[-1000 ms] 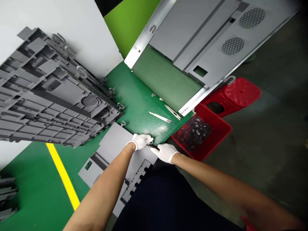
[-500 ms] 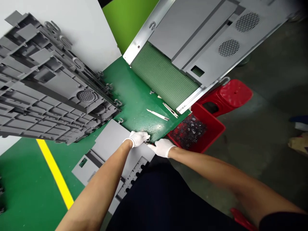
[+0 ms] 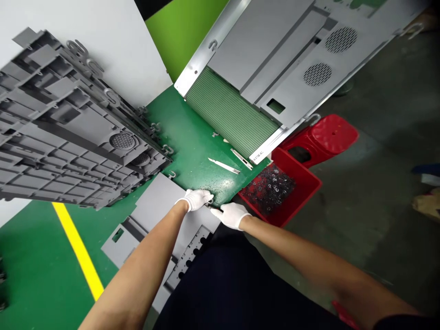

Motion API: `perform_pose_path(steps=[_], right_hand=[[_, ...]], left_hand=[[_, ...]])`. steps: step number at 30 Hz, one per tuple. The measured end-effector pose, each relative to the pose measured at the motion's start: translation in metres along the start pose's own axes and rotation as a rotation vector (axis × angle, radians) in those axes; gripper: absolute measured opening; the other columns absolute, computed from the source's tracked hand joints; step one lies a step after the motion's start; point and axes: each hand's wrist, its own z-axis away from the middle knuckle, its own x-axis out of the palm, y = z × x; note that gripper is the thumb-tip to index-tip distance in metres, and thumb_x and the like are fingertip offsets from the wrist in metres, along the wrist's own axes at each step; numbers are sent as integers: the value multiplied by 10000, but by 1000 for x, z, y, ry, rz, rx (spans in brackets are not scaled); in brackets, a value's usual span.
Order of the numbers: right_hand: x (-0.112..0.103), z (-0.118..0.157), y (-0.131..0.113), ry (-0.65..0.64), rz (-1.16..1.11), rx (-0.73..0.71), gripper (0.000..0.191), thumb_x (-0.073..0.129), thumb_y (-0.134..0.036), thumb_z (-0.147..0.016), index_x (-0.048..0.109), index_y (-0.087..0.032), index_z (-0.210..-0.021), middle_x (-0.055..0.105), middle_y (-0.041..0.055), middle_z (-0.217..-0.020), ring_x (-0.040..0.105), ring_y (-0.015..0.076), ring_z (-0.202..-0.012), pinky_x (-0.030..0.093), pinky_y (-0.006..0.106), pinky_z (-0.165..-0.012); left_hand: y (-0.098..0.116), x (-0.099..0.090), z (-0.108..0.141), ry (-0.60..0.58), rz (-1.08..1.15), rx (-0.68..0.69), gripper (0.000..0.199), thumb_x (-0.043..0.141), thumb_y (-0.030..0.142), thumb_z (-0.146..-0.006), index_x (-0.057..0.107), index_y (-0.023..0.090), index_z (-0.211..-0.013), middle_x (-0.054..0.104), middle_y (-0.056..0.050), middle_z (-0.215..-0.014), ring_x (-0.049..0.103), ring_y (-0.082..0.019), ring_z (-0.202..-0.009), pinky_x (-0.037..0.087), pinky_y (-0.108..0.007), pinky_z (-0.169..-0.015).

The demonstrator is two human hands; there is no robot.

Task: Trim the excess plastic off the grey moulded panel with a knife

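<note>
A flat grey panel [image 3: 154,197] lies in front of me at the edge of the green table [image 3: 192,169]. My left hand [image 3: 196,200], in a white glove, is closed at the panel's corner, by a small grey hook-shaped piece; its exact hold is hidden. Close to its right, my gloved right hand [image 3: 233,215] is closed round a small dark tool [image 3: 208,206] whose tip reaches toward the left hand. Dark crumbs lie on the table beyond the hands. Further off are a white knife [image 3: 224,166] and tweezers [image 3: 241,159].
Large grey ribbed panels [image 3: 65,128] stand at the left. A conveyor with a green ribbed belt [image 3: 233,114] carries another grey panel [image 3: 275,46]. Right of my hands are a red bin [image 3: 305,195] holding dark scraps and a red stool [image 3: 335,134].
The camera view has shifted slightly. The panel on the conveyor has moved a little toward the upper right. Both hands stay close together at the corner of the flat panel.
</note>
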Motion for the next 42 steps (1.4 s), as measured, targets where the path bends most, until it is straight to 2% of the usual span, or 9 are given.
perform_pose_path(steps=[6,13,20,30,36,42], right_hand=[[-1,-2,1,7,55,-35,880,109,-774,-911,740,-173,-1035,742,189,-1060,693,326,-1031,505,394,-848],[-13,-8,5,-5,116,-105,904,132,-789,-896,750,-141,-1017,733,232,-1043,686,364,-1026,492,427,-851],[-4,-4,5,2,42,-52,885,110,-803,-889,718,-183,-1058,736,187,-1075,692,331,-1027,500,394,-823],[0,-3,5,-3,24,-52,860,105,-789,-902,719,-201,-1034,742,173,-1056,689,319,-1018,486,380,-823],[-1,-1,4,-3,6,-47,940,60,-802,-893,711,-149,-1073,730,193,-1065,675,310,-1027,471,360,-831],[2,-4,1,8,10,-31,891,111,-789,-899,724,-170,-1088,736,191,-1045,688,323,-1008,489,384,-827]], left_hand=[[-2,3,-4,8,-1,-3,504,330,633,-950,619,244,-813,738,20,-891,634,-178,-866,355,-378,-976],[-4,1,-4,17,12,2,492,340,617,-951,628,244,-813,724,13,-859,626,-180,-840,387,-359,-942],[-10,1,-6,19,59,15,453,391,604,-943,639,251,-806,732,34,-859,637,-158,-835,415,-298,-882],[-3,1,-8,17,29,-40,475,396,611,-931,634,233,-769,719,17,-819,614,-175,-806,402,-343,-882],[3,-4,-6,-12,33,-48,440,428,592,-924,651,242,-778,719,26,-820,620,-177,-821,407,-325,-854],[4,-5,-5,-15,36,-42,411,477,569,-912,651,234,-750,720,34,-808,626,-170,-814,392,-324,-870]])
